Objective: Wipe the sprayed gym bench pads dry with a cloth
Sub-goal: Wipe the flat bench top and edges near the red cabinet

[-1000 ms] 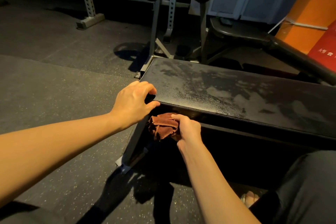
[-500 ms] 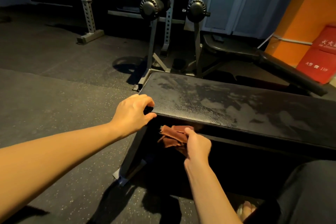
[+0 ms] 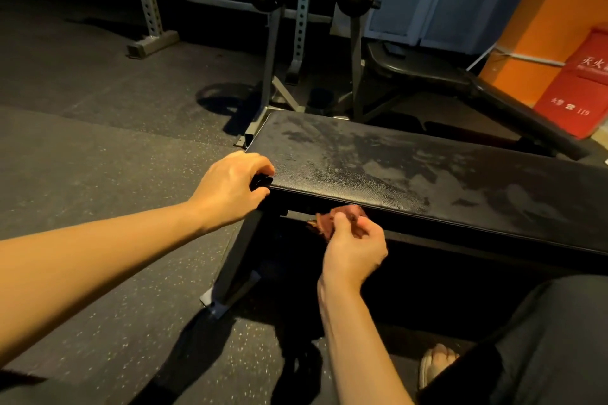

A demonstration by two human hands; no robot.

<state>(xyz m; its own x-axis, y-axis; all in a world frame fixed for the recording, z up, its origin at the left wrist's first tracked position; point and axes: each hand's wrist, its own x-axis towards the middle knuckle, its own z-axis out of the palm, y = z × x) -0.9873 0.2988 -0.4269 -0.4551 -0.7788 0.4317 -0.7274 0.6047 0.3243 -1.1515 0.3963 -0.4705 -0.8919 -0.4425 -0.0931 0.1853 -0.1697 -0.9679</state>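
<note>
Two hands are seen at the near left end of the black bench pad [image 3: 411,171], whose top is mottled with spray. Its corner is gripped by the curled fingers of the left hand [image 3: 230,194]. A brown cloth [image 3: 332,222] is pinched by the right hand [image 3: 353,250] just under the pad's front edge.

Grained black leather-like bench pad [image 3: 411,171] filmed with matt spray; crumpled brown cloth [image 3: 332,222]; speckled rubber-like floor [image 3: 98,174].
</note>
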